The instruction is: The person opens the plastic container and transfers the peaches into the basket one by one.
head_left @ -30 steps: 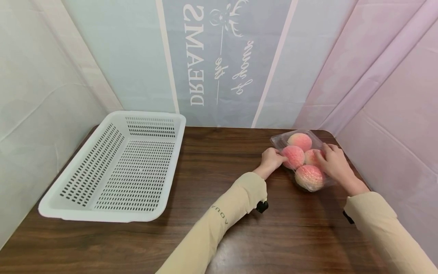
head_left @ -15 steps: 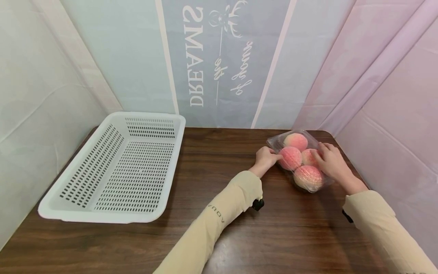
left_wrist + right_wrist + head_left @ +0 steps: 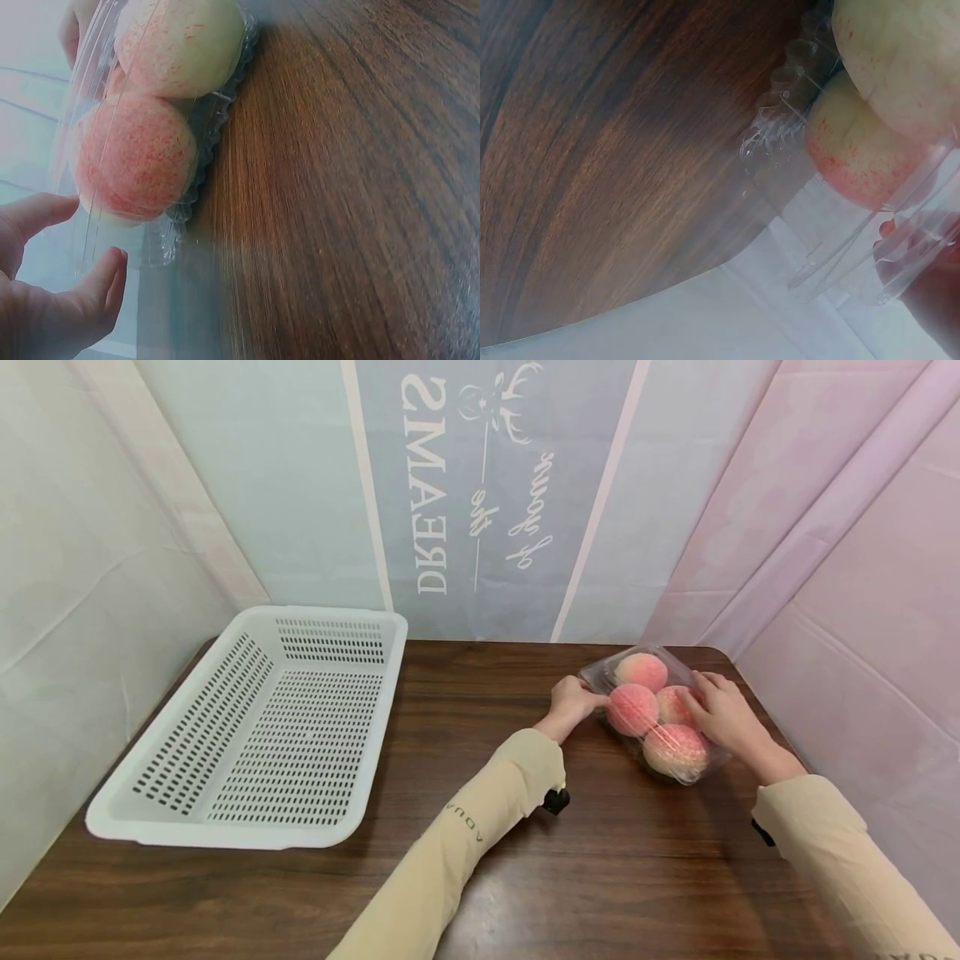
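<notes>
The bench (image 3: 465, 718) has a dark brown wood-grain top with a bright reflection toward its near side. Pale fabric panels enclose it: a blue-grey rear panel (image 3: 300, 485) bearing sideways, reversed white lettering (image 3: 427, 485), a whitish left panel (image 3: 82, 568) and a pinkish right panel (image 3: 885, 602). A white perforated basket (image 3: 225, 835) occupies the left side. The clear container (image 3: 660, 717) of peaches (image 3: 633, 710) sits at the far right; left grip (image 3: 572, 704) and right grip (image 3: 723, 708) pinch its opposite edges.
</notes>
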Motion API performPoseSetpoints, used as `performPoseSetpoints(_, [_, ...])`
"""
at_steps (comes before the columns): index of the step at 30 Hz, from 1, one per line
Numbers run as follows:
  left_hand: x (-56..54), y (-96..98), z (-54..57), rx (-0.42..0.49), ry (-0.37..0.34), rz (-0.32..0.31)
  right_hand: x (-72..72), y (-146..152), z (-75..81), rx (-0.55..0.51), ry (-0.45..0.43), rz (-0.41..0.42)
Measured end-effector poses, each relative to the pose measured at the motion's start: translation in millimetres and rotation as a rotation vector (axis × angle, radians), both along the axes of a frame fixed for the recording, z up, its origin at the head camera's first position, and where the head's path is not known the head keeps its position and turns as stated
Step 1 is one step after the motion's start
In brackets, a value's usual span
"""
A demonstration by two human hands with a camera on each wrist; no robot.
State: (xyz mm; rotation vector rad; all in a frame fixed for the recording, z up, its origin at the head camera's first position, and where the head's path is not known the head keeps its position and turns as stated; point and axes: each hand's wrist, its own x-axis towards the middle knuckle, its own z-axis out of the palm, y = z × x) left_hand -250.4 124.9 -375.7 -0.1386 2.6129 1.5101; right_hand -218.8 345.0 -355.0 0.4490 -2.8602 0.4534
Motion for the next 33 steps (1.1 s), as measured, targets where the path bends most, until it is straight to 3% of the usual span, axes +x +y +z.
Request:
performPoseSetpoints(8, [-2.5,-7.9,-0.3,0.05,-0.03,0.005,-2.9,1,-1.3,0.002,-0.006,0.026])
performPoseSetpoints(17, [-5.4,-14.8,-1.0,0.048,-0.047,-0.004,-6.2,-1,2.6,0.02,-0.062,0.045])
performPoseSetpoints(25, [-9.3,-21.4,2.0,0.071,-0.052,-0.026,-9.3,-3,2.4,0.011,-0.052,0.114])
performPoseSetpoints(33, [-8.4,-28.3,3.1,0.135,-0.103,-0.06,-13.4,-3,2.0,0.017,-0.068,0.162])
